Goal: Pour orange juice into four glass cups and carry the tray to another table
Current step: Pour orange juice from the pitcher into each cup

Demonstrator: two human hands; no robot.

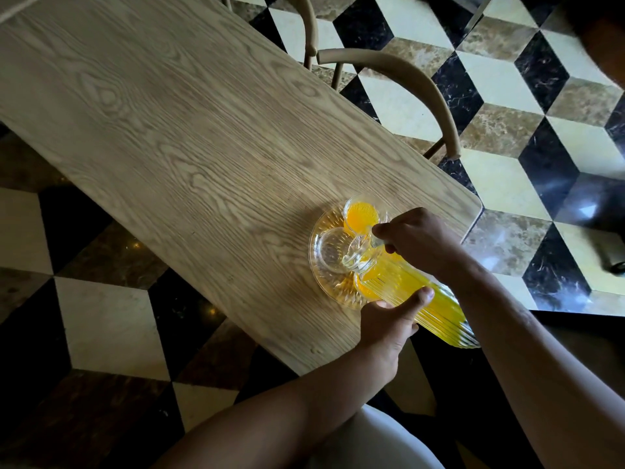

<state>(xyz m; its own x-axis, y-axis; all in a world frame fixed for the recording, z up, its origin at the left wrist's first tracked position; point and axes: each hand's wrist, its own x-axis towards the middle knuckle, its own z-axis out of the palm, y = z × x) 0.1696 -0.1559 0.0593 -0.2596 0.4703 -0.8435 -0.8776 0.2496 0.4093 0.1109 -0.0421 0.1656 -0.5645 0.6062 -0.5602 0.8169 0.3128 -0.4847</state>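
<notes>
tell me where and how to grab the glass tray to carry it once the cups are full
Grip the glass tray by its raised rim on two opposite sides, one hand each, fingers under the edge. It is round and shallow, shows no handles, and the cups crowd its middle, so a level two-sided lift seems safest. Its right side lies hidden under the tilted pitcher.

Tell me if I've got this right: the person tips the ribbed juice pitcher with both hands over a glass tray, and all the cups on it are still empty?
Not quite. The head view shows one cup on the glass tray already holding orange juice; the cup beside it is empty. The rest stands: left hand and right hand tip the ribbed pitcher.
</notes>
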